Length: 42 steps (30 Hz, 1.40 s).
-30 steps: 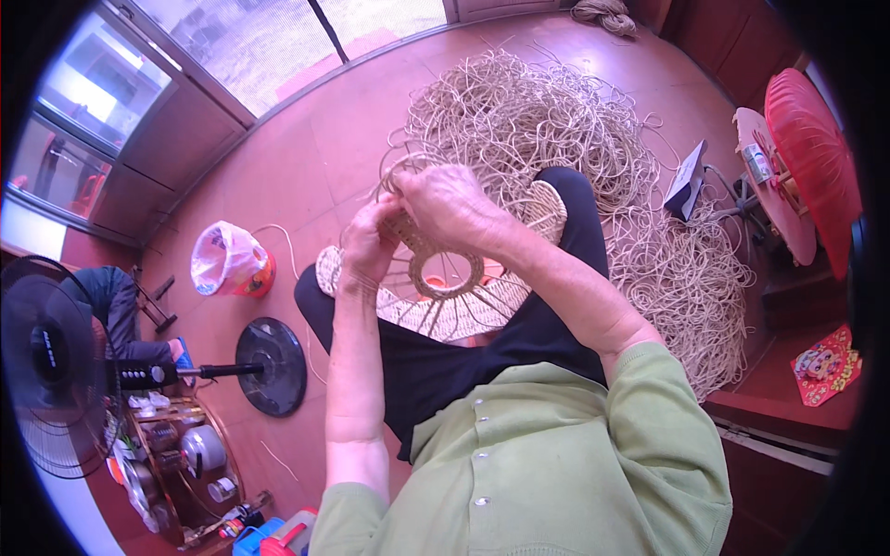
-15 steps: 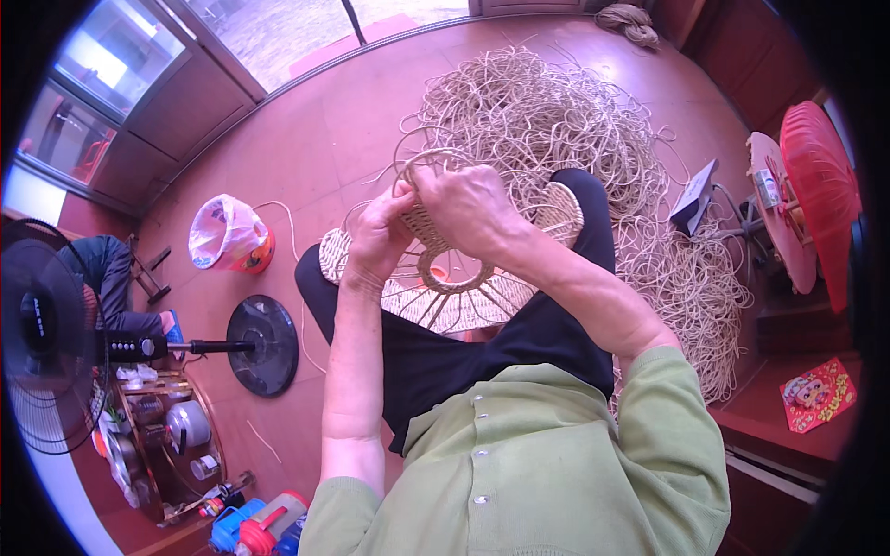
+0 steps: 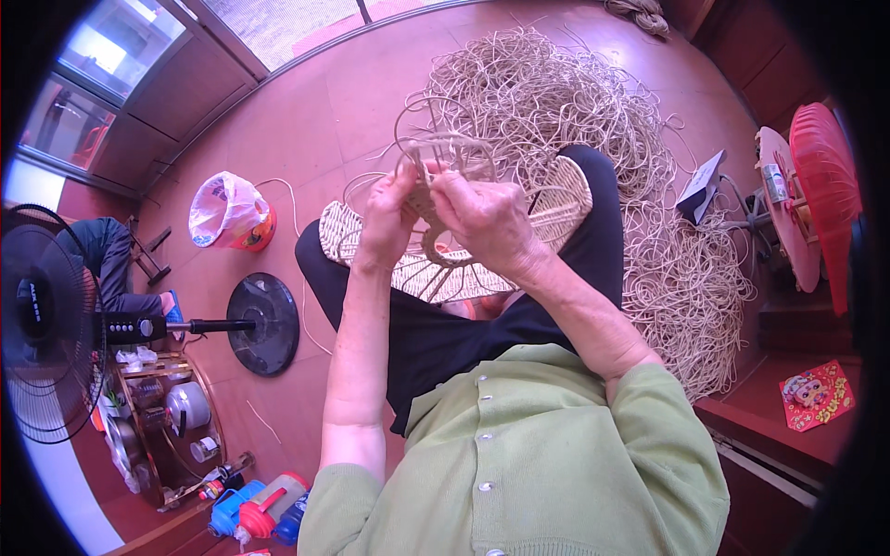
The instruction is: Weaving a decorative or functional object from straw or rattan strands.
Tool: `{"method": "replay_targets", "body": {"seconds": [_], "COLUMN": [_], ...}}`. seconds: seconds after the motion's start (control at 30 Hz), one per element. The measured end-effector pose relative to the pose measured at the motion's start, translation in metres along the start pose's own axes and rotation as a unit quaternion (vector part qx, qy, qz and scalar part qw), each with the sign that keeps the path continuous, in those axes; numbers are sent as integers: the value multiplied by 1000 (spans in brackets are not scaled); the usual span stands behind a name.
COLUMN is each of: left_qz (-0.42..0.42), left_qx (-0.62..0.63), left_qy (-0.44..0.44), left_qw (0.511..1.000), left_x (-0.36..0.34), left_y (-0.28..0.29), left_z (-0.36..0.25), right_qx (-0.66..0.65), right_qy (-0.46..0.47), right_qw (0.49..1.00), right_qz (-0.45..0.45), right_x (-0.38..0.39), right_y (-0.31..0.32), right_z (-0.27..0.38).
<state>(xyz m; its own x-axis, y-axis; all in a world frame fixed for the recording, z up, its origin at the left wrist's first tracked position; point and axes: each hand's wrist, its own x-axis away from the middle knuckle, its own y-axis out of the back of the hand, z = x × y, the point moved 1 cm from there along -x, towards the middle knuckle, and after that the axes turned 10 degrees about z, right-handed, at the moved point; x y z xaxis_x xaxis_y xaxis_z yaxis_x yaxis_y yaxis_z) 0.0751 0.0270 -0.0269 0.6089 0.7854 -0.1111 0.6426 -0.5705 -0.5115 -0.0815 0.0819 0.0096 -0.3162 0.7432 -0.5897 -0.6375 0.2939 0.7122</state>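
Observation:
A round woven piece of pale cord over a wire frame [image 3: 566, 185] lies across my dark-trousered lap, with a ring opening and spokes at its middle. My left hand [image 3: 389, 213] pinches a raised, looped part of the weaving [image 3: 433, 146] near its far side. My right hand [image 3: 482, 218] grips the same part just beside it, fingers curled and meeting cord near the left fingertips. Both hands hide much of that part, and the exact strand between the fingers is hard to make out.
A large tangled cord heap [image 3: 547, 102] spreads ahead and right. Left are a lined bucket [image 3: 227, 208], a standing fan [image 3: 46, 315], another person's legs [image 3: 125, 278], a metal rack [image 3: 185, 403] and plastic jugs [image 3: 269, 510]. A red stool [image 3: 816, 204] leans at right.
Both hands have shifted slightly right, and my right fingers have lowered and curled closer beside my left fingers. The raised loops of cord stand higher above the hands.

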Motion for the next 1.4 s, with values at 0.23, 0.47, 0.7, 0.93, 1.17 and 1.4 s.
{"method": "replay_targets", "body": {"seconds": [0.23, 0.47, 0.7, 0.93, 1.17, 1.4], "left_qz": [-70, -274, -315, -364, -352, -236], "left_qx": [65, -219, -696, -673, -741, -751], "left_qy": [-42, -123, -335, -288, -134, -138], "left_qw": [995, 928, 552, 576, 557, 601], "left_x": [-22, -29, -11, -37, -36, -27], "left_y": [24, 5, -43, -37, -41, -38], "left_z": [15, 7, 9, 13, 9, 5], "right_qx": [-670, -627, -656, -669, -174, -494], "right_qy": [-272, -399, -289, 71, -159, -233], "right_qw": [673, 669, 667, 738, 947, 805], "right_qz": [151, -35, -201, -54, 219, 233], "right_x": [-9, 44, 50, -97, -68, -53], "right_y": [-5, 65, 127, 124, 20, -17], "right_z": [-9, -102, -135, -79, -78, -99]}}
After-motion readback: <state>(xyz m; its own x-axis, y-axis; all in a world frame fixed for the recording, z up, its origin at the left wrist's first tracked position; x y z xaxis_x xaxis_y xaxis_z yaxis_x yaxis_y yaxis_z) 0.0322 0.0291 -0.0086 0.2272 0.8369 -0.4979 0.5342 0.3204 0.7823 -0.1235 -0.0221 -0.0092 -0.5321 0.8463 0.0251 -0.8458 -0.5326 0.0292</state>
